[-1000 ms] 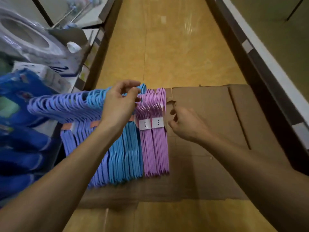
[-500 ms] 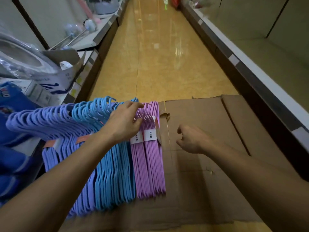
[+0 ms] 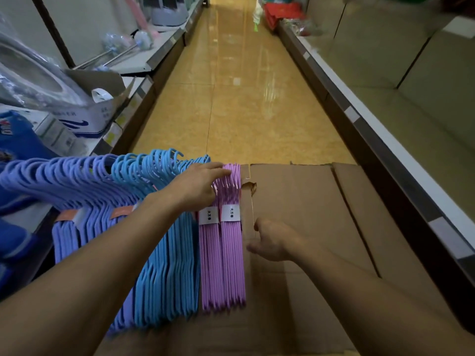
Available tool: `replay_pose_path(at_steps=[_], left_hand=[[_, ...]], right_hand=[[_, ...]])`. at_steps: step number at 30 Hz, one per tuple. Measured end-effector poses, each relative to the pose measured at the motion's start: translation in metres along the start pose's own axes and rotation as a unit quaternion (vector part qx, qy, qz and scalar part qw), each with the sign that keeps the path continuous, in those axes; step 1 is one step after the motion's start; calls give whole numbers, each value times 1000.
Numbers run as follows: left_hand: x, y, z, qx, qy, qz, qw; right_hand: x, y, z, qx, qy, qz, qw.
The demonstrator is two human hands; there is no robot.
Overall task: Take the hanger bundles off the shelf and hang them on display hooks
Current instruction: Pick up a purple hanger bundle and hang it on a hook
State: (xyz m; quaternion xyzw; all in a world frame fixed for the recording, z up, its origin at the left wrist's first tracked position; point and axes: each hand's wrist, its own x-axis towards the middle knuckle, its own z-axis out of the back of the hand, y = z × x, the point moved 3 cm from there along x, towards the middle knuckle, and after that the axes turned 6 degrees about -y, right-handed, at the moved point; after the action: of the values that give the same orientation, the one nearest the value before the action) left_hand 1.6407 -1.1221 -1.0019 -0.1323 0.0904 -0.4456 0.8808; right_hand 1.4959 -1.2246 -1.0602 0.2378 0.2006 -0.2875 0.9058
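A flattened cardboard box [image 3: 308, 227] covers the near aisle floor between two runs of shelving, and the hanger bundles lie on it side by side. Furthest left is the violet bundle [image 3: 69, 242], next the sky-blue bundle [image 3: 169, 265], then the two banded pink bundles [image 3: 222, 265] with white paper labels [image 3: 230, 212].

The left hand [image 3: 198, 186] reaches across the blue hooks, fingers fairly straight and laid over the tops of the pink hooks, pressing rather than pinching. The right hand [image 3: 272, 240] hovers just beside the pink bundles, fingers loosely curled and holding nothing.

The step looks like gathering the pink bundles. To do it well, keep the hooks squared under the left palm, slide the right fingers beneath the banded middle, and lift level so the bands do not slip.
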Motion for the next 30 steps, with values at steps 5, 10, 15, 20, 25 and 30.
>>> replay_pose_path(at_steps=[5, 10, 15, 20, 25, 30], left_hand=[[4, -8, -1, -19, 12, -24, 999], [7, -19, -5, -25, 0, -45, 999], [14, -21, -10, -28, -8, -60, 998], [15, -16, -6, -54, -13, -61, 997], [14, -15, 1, -100, -30, -49, 993], [5, -10, 0, -193, -64, -9, 979]], right_hand=[[12, 15, -22, 116, 56, -42, 991], [90, -3, -91, 293, -29, -94, 951], [38, 49, -71, 338, -130, -215, 907], [48, 55, -89, 287, -151, -257, 910], [52, 60, -96, 253, -190, -268, 910], [57, 57, -98, 220, -239, -243, 914]])
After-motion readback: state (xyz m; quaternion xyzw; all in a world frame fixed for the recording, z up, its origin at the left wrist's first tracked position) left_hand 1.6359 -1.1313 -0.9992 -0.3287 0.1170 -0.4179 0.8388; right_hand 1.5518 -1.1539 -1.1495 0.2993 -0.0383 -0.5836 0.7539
